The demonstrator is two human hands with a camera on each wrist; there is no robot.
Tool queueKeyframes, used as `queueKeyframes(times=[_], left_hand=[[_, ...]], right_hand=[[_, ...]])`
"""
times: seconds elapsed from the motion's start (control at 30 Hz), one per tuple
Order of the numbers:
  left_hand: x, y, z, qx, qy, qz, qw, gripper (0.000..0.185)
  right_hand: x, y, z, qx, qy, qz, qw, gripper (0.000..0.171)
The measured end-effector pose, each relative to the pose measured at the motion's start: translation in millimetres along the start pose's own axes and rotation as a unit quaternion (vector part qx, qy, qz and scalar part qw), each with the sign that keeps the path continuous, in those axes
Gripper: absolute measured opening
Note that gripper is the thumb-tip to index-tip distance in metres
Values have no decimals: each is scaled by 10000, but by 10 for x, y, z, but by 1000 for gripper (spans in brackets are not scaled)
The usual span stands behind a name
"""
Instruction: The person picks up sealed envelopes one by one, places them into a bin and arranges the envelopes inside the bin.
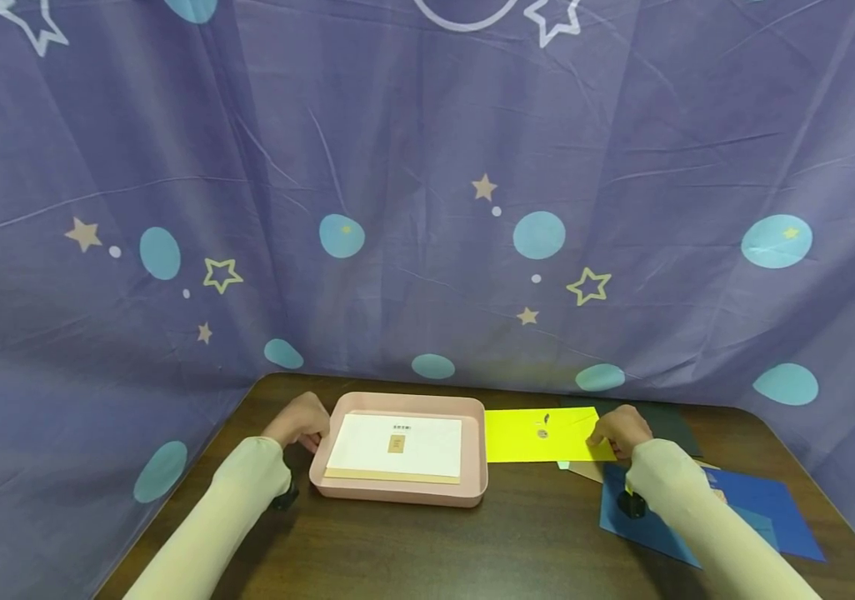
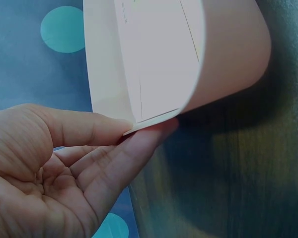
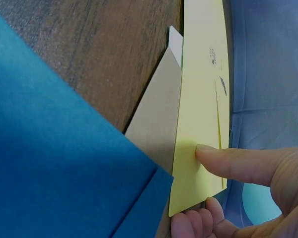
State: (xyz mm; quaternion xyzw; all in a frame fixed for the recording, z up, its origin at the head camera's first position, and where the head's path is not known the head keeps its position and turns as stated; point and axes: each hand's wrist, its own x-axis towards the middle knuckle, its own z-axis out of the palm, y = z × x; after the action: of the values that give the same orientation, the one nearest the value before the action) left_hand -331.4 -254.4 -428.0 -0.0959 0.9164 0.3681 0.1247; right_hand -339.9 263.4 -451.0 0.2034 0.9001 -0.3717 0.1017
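Across the lower middle of the frame, the left hand point(image 1: 300, 421) pinches a pink tray point(image 1: 397, 493) by its rim, likely to steady it, while the right hand point(image 1: 625, 429) pinches the right end of a yellow envelope point(image 1: 517, 437) just beside the tray, probably for control.

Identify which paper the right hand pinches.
The yellow paper right of the pink tray: the right hand pinches its end; the white paper in the tray and the blue papers lie outside that grip.

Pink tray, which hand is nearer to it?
Left. The left hand pinches the pink tray by its rim; the right hand is off to its right, holding the yellow envelope.
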Motion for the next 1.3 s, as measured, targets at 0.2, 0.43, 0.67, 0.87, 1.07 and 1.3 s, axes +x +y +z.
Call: queueKeyframes(times=[0.2, 0.43, 0.67, 0.87, 1.07, 1.3], left_hand=[[13, -6, -10, -92, 5, 73, 9999, 23], [35, -24, -21, -188, -92, 94, 9997, 22], [-6, -36, -23, -262, -104, 107, 9995, 23], [-64, -45, -22, -363, -121, 152, 9992, 14], [-78, -61, -32, -394, -179, 211, 9988, 24], [-59, -79, -28, -457, -184, 193, 9986, 22]], right_hand=[[17, 3, -1, 29, 15, 26, 10000, 38], [0, 5, -13, -12, -23, -41, 10000, 38], [13, 13, 2, -89, -79, 54, 9999, 35], [19, 39, -2, -14, -163, -36, 9999, 34], [44, 78, -3, 39, -188, -150, 9997, 29], [47, 107, -28, 196, -257, -291, 9991, 26]])
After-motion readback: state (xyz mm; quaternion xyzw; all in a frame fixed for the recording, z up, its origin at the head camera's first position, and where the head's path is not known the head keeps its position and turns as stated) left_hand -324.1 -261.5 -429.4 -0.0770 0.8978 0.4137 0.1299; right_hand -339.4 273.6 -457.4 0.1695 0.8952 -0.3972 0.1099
